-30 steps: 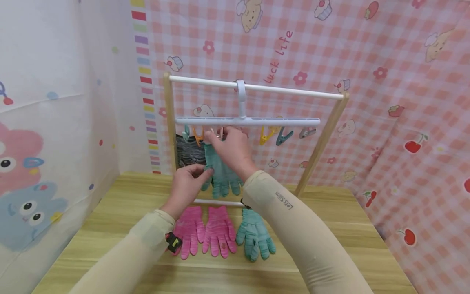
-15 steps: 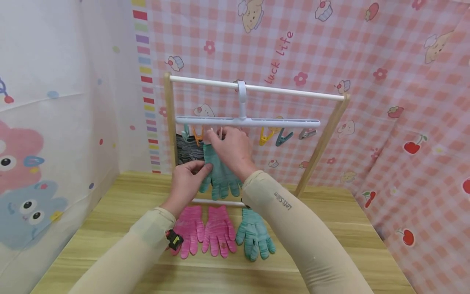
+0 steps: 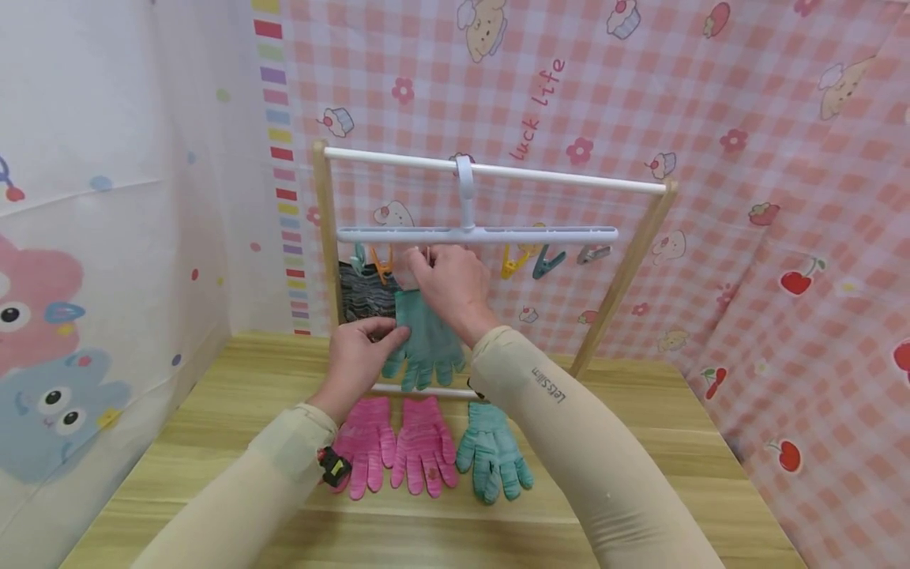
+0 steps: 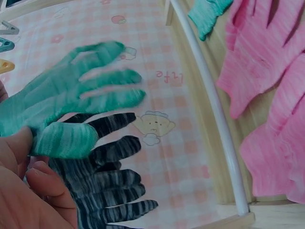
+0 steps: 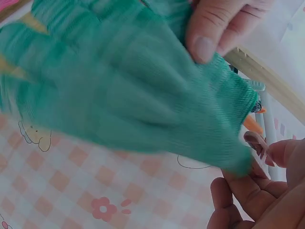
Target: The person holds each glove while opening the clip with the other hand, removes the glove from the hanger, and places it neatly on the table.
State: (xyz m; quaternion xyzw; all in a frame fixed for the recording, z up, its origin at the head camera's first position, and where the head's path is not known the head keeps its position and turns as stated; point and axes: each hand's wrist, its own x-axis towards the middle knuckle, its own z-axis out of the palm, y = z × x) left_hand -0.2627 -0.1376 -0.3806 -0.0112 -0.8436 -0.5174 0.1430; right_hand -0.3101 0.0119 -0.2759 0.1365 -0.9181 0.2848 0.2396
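Observation:
My left hand pinches the thumb-side edge of a teal knitted glove, which hangs fingers down. Above it, my right hand holds a pinkish clothespin under the pale blue hanger. In the right wrist view the glove's cuff lies right at the right fingers, blurred by motion. Behind and to the left, a black-and-grey striped glove hangs below an orange clothespin and a light teal clothespin.
Two pink gloves and another teal glove lie on the wooden table. Yellow, blue-green and grey clothespins hang at the hanger's right. A wood-and-white rack carries the hanger.
The teal glove has dropped slightly and shifted a little left, so its cuff now sits lower under the right fingers. Both hands stay nearly where they were.

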